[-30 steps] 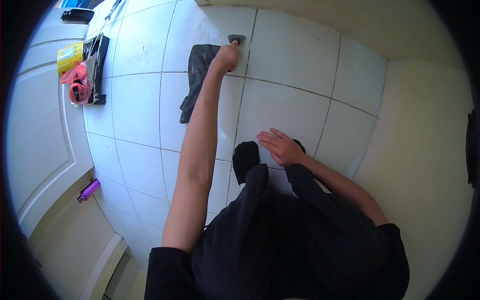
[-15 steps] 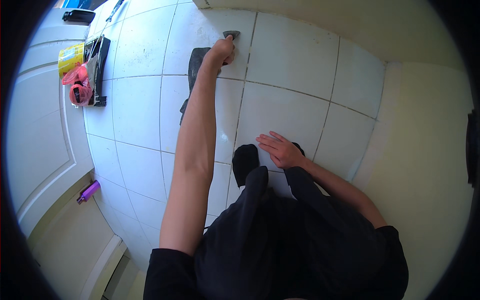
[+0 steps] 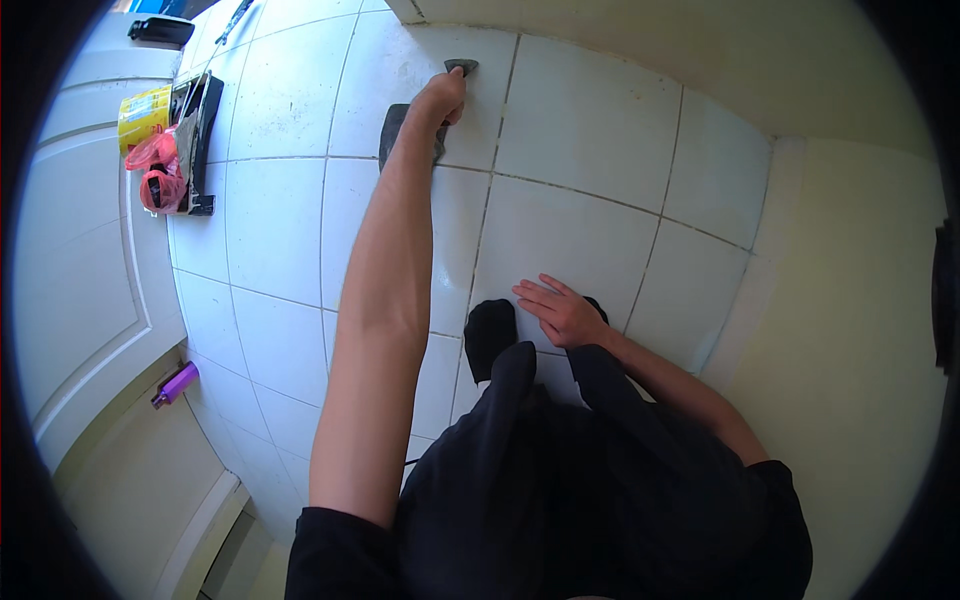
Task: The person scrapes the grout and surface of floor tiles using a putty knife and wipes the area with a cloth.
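Note:
Far out ahead, my left hand (image 3: pixel 441 98) is closed around a small scraper, most of its handle hidden in the fist. The scraper's grey, wedge-shaped blade (image 3: pixel 462 66) sticks out past the fingers against the white tile floor (image 3: pixel 580 110). A dark grey cloth (image 3: pixel 394 132) lies beneath my left wrist and shows on both sides of it. My right hand (image 3: pixel 563 314) is open, its fingers spread, close to my feet, holding nothing. Its palm is turned down, beside my black-covered left foot (image 3: pixel 490 335).
A black tray (image 3: pixel 206 130) stands at the left, with a yellow container (image 3: pixel 145 118) and a pink plastic bag (image 3: pixel 160 175) by it. A purple bottle (image 3: pixel 176 384) lies near the white door (image 3: pixel 80 230). Walls border the floor ahead and at the right.
My left hand and the scraper have barely moved. Less of the grey cloth shows; its lower end left of my forearm is no longer visible. The view has shifted slightly.

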The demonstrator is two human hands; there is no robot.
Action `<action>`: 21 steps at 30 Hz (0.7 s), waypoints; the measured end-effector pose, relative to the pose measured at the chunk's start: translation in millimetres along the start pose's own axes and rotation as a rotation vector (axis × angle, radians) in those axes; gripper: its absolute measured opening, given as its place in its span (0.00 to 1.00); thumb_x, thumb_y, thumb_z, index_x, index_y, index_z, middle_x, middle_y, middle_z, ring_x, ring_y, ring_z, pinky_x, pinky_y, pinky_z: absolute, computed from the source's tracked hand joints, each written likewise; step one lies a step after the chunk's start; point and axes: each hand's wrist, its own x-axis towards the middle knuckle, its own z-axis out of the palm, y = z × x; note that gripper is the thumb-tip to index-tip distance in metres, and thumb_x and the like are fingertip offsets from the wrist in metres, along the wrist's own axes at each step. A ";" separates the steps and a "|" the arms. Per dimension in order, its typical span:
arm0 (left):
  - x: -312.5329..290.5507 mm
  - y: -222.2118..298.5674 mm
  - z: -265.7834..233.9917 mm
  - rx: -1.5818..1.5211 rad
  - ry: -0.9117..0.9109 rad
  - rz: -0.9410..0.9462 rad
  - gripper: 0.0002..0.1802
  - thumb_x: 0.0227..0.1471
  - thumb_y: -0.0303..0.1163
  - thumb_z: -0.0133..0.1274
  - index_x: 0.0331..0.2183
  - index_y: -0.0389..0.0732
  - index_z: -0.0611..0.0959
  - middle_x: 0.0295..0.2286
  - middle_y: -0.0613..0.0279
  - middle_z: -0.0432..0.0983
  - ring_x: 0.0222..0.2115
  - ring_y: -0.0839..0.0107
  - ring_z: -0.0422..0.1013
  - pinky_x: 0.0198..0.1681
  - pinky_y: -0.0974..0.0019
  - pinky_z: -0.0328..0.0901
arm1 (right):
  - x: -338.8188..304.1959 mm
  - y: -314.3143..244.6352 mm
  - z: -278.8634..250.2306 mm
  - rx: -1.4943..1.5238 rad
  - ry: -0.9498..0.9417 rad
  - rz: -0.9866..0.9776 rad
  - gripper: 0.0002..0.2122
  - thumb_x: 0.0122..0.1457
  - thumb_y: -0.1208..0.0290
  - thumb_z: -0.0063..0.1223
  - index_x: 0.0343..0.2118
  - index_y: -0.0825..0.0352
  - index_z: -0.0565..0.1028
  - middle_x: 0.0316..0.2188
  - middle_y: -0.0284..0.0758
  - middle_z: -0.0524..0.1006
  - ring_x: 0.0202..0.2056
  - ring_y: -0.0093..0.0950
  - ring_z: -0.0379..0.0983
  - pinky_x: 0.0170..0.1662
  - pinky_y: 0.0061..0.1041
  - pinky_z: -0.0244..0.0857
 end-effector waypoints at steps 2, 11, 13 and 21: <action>8.9 7.6 -3.5 0.063 0.004 0.030 0.27 0.67 0.50 0.29 0.26 0.41 0.70 0.10 0.65 0.59 0.09 0.71 0.53 0.15 0.63 0.48 | 0.0 -0.2 1.0 0.022 0.002 -0.012 0.19 0.50 0.81 0.47 0.48 0.70 0.75 0.59 0.38 0.70 0.63 0.31 0.64 0.67 0.41 0.52; 14.5 26.0 -14.0 0.182 -0.034 -0.032 0.29 0.68 0.51 0.27 0.22 0.42 0.69 0.09 0.67 0.58 0.09 0.71 0.51 0.17 0.62 0.50 | 0.7 5.4 1.2 0.029 0.029 -0.019 0.18 0.49 0.81 0.48 0.45 0.71 0.76 0.59 0.39 0.72 0.62 0.32 0.65 0.67 0.41 0.53; 13.1 32.0 -16.8 0.142 -0.054 -0.053 0.29 0.68 0.50 0.27 0.22 0.42 0.68 0.09 0.67 0.57 0.09 0.71 0.50 0.16 0.62 0.49 | -0.5 5.4 2.5 0.020 0.026 -0.015 0.18 0.49 0.81 0.48 0.45 0.71 0.76 0.59 0.39 0.72 0.62 0.32 0.66 0.67 0.40 0.53; 57.2 45.5 -31.0 0.067 -0.097 -0.035 0.23 0.69 0.48 0.29 0.30 0.41 0.68 0.10 0.71 0.51 0.08 0.75 0.47 0.13 0.66 0.43 | 0.5 8.1 7.4 0.007 0.053 -0.063 0.18 0.47 0.81 0.48 0.44 0.71 0.77 0.58 0.39 0.72 0.61 0.32 0.67 0.66 0.40 0.54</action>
